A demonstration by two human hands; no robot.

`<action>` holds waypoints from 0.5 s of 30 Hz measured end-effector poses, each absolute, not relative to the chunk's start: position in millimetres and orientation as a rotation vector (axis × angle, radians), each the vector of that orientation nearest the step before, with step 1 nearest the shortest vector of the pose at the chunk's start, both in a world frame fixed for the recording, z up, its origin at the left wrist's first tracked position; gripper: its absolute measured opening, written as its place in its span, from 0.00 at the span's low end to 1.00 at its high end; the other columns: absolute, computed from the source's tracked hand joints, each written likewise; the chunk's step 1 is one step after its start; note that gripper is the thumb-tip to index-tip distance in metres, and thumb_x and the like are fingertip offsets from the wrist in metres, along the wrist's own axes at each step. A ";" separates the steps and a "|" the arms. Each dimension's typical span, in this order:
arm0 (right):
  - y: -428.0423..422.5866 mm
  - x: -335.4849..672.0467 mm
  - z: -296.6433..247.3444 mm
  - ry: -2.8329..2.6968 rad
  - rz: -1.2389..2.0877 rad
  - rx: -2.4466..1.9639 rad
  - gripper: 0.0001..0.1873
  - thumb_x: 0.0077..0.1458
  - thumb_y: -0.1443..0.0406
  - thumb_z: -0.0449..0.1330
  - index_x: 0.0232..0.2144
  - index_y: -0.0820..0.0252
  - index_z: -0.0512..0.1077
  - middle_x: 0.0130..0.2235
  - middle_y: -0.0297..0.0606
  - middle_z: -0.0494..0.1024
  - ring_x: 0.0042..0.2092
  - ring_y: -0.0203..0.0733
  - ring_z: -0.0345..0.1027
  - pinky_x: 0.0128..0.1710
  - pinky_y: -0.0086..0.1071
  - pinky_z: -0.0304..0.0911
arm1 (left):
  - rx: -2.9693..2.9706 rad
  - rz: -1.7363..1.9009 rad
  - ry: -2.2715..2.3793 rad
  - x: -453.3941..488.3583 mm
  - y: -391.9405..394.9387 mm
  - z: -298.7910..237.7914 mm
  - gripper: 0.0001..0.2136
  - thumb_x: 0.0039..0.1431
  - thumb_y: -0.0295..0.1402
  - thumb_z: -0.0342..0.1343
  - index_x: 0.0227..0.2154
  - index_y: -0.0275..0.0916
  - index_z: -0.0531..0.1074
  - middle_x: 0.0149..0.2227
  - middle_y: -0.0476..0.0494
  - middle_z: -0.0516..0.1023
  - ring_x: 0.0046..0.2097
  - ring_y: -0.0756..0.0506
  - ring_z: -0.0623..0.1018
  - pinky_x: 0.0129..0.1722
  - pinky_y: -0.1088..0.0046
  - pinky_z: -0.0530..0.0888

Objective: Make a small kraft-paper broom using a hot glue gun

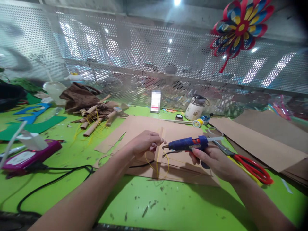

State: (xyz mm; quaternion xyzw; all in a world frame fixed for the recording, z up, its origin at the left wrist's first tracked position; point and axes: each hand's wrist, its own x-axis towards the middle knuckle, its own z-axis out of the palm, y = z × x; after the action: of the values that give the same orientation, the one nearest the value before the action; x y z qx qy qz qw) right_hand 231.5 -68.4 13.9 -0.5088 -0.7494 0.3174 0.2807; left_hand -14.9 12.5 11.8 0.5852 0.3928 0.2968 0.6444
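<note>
My left hand [144,145] pinches a narrow strip of brown cardboard [159,146], holding it upright over flat cardboard sheets [141,126]. Thin yellow strands [157,166] hang from the strip's lower end. My right hand [216,162] grips a blue hot glue gun [190,143], its nozzle pointing left and almost touching the strip. The gun's black cord [55,181] runs left across the green table [168,205].
Red-handled scissors [250,166] lie just right of my right hand. More cardboard sheets [264,141] are stacked at the right. Rolled cardboard tubes [96,120], a brown bag, a purple case [29,157], a cream jar [195,109] and thread spools stand further back. A perforated metal screen closes the rear.
</note>
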 end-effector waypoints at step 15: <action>-62.4 237.0 10.1 -1.984 0.896 -1.305 0.24 0.64 0.52 0.47 0.25 0.62 0.69 0.28 0.38 0.70 0.32 0.39 0.63 0.35 0.32 0.58 | 1.379 0.664 0.928 -13.7 12.8 12.5 0.09 0.41 0.33 0.58 0.16 0.34 0.65 0.17 0.55 0.58 0.20 0.56 0.57 0.21 0.77 0.55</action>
State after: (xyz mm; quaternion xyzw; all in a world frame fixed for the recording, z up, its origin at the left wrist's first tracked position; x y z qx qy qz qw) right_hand 237.0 -62.4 10.1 -0.4911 -0.7463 0.3371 0.2970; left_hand -13.7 12.8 12.5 0.6011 0.4043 0.2893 0.6256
